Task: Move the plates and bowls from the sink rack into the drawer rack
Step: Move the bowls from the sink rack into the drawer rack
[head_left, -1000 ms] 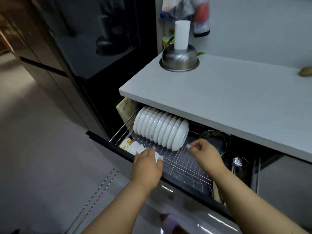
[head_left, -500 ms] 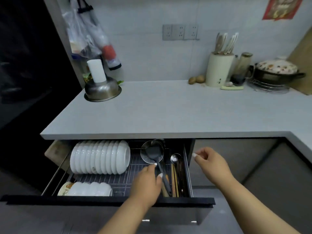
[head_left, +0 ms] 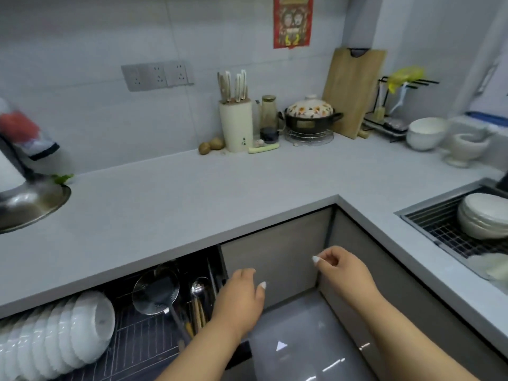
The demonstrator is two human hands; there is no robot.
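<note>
Stack of white plates (head_left: 485, 215) sits in the sink rack (head_left: 445, 235) at far right, leaning a little, on the wire grid set into the counter. Something pale and blurred lies just in front of it in the sink; I can't tell what.

Drawer rack (head_left: 143, 345) is pulled out at lower left under the counter edge. A row of white bowls (head_left: 57, 336) stands on edge in it, packed side by side. To their right in the same drawer: a wire-mesh skimmer (head_left: 156, 292), then a metal spoon (head_left: 199, 287) and wooden-handled utensils, upright in a narrow compartment.

My left hand (head_left: 239, 301) hangs in front of the drawer's right end, fingers loosely curled, holding nothing. My right hand (head_left: 343, 270) is raised before the grey cabinet door (head_left: 275, 259), well short of the sink, fingers bent inward, thumb and forefinger close together; I see nothing between them.

On the countertop (head_left: 192, 193): steel basin (head_left: 30, 204) at left, knife block (head_left: 236, 125), glass bottle, floral-lidded clay pot (head_left: 310, 114) on a wire trivet, cutting board (head_left: 354, 89) leaning on the wall, white bowl (head_left: 424, 133) and mortar (head_left: 467, 147) near the sink.
</note>
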